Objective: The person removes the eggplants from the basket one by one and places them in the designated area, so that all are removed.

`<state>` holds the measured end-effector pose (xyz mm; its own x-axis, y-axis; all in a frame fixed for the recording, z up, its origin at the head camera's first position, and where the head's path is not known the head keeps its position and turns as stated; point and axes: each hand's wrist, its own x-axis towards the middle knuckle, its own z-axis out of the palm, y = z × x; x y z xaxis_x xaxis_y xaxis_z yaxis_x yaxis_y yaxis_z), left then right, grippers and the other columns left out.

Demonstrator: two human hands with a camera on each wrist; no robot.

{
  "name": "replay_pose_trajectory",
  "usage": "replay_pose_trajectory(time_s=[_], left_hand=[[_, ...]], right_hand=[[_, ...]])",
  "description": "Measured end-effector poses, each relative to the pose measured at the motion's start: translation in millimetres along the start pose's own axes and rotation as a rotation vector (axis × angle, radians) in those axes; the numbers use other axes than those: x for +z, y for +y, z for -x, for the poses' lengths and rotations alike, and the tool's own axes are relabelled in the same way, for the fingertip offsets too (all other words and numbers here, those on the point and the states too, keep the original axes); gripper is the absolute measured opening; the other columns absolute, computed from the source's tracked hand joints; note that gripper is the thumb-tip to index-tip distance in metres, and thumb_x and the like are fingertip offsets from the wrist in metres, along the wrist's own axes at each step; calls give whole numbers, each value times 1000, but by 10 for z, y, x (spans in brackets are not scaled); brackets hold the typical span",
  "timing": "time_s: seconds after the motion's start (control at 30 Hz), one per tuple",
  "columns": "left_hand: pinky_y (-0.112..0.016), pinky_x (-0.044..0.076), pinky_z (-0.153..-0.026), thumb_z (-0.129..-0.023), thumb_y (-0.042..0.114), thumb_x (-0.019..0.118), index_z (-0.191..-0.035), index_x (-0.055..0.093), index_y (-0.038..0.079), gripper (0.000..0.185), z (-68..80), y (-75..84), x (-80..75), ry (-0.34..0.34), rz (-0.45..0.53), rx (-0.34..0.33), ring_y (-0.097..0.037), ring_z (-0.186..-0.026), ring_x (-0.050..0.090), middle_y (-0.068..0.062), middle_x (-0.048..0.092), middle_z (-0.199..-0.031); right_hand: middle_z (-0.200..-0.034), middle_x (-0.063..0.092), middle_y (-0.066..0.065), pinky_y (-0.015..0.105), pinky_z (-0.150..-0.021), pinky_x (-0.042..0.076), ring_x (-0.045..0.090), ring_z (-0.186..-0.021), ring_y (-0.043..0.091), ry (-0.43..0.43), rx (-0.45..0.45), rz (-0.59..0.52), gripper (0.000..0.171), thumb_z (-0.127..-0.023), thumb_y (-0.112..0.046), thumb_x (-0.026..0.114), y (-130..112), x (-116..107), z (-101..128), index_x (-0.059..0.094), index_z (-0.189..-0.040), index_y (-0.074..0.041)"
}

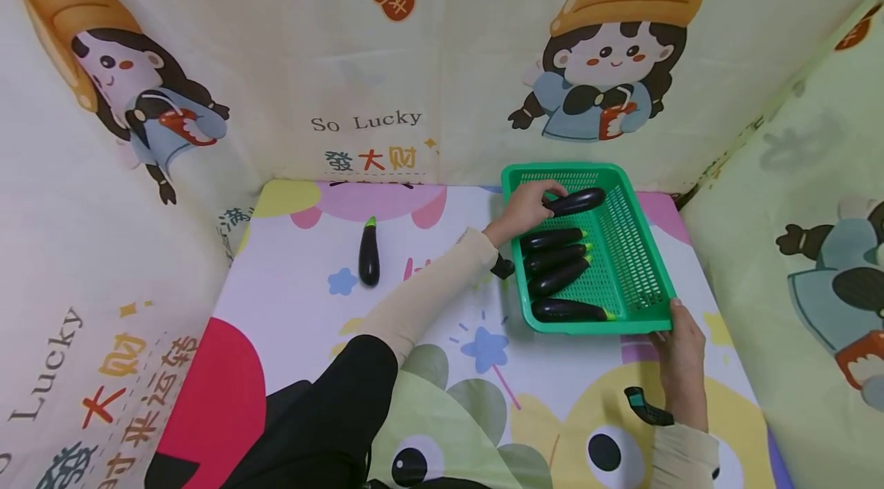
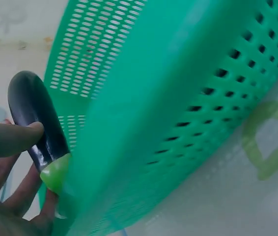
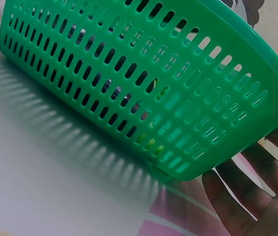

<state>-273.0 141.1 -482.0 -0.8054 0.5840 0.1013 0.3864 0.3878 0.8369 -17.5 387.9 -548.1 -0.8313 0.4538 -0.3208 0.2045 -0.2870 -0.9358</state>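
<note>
Where the head view begins at the far left, a pale printed cloth covers the wall, and beside it the white table carries bright cartoon shapes, a big red one at lower left. A lone eggplant lies left of centre, its green tip toward the top of the frame. Behind, the back wall reads "So Lucky" and shows a figure in an orange hat at upper right. Right of centre, my left hand pinches a dark eggplant at the upper left of the green basket; four other eggplants lie below it along the basket's left side. My right hand holds the basket's lower right corner. The left wrist view reveals the pinched eggplant's green cap, hidden in the head view, with my thumb across the dark skin. Only the right wrist view gives the basket's slotted outer side, its striped shadow on the table at left, and my spread fingers at lower right.
</note>
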Motion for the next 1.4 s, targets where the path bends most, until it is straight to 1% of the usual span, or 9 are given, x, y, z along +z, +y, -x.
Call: replay_pose_trajectory(time_s=[0.13, 0.2, 0.33, 0.43, 0.67, 0.83, 1.0, 1.23, 1.4], left_hand=[[-19, 46, -76, -97, -3, 65, -130, 71, 17, 39, 24, -25, 31, -34, -126, 15, -14, -97, 63, -1, 71, -133], [-21, 46, -78, -97, -5, 61, -133, 70, 15, 42, 24, -37, 38, -53, -175, 24, -15, -103, 64, -1, 70, -135], [-21, 50, -99, -96, -6, 57, -139, 68, 15, 48, 4, -55, 61, -88, -276, 32, -14, -127, 63, 0, 67, -142], [-24, 50, -107, -96, -5, 55, -140, 67, 17, 50, -8, -73, 90, -102, -343, 21, -14, -134, 60, 2, 66, -144], [-23, 54, -83, -98, -3, 54, -138, 68, 18, 48, -18, -119, 146, -114, -464, 40, -15, -122, 66, 2, 67, -142], [-27, 57, -87, -100, 0, 53, -136, 70, 16, 42, -4, -134, 160, -128, -547, 85, -16, -116, 68, 0, 69, -134], [-26, 57, -83, -102, 3, 53, -136, 69, 18, 41, -10, -137, 181, -154, -612, 93, -16, -113, 67, 1, 68, -133], [-30, 57, -88, -105, 6, 53, -140, 66, 20, 41, -36, -135, 209, -197, -727, 95, -16, -116, 66, 1, 65, -136], [-33, 56, -92, -106, 9, 52, -146, 62, 23, 43, -26, -127, 224, -238, -788, 88, -15, -115, 67, 3, 65, -141]], right_hand=[[-126, 63, -13, 12, -85, 54, 63, -109, 0, 2, -5, -40, 59, -110, -43, 48, 6, 21, -5, 42, -159, -11], [-122, 67, -13, 14, -84, 55, 66, -106, 0, 10, -6, -75, 54, -110, -40, 50, 8, 31, -9, 47, -156, -13], [-117, 70, -11, 15, -84, 56, 69, -102, 1, 23, -6, -106, 44, -110, -37, 51, 14, 31, -16, 56, -147, -15], [-118, 69, -12, 15, -84, 56, 68, -102, 1, 19, -1, -87, 46, -110, -38, 50, 24, 19, -25, 53, -149, -14], [-119, 68, -13, 14, -84, 56, 67, -104, 1, 26, 9, -70, 55, -110, -40, 49, 37, 6, -33, 45, -156, -11], [-116, 70, -13, 15, -83, 56, 68, -102, 1, 35, 9, -81, 48, -110, -39, 50, 38, 5, -21, 52, -151, -14], [-112, 73, -12, 16, -83, 57, 69, -99, 1, 43, 12, -106, 38, -109, -39, 52, 32, 11, -5, 61, -140, -19], [-123, 66, -13, 14, -85, 56, 65, -108, 1, 28, 6, -64, 55, -110, -40, 49, 2, 18, -27, 46, -157, -10], [-120, 67, -12, 14, -85, 56, 66, -104, 2, 38, 8, -64, 48, -110, -39, 49, -2, 10, -41, 53, -151, -13]])
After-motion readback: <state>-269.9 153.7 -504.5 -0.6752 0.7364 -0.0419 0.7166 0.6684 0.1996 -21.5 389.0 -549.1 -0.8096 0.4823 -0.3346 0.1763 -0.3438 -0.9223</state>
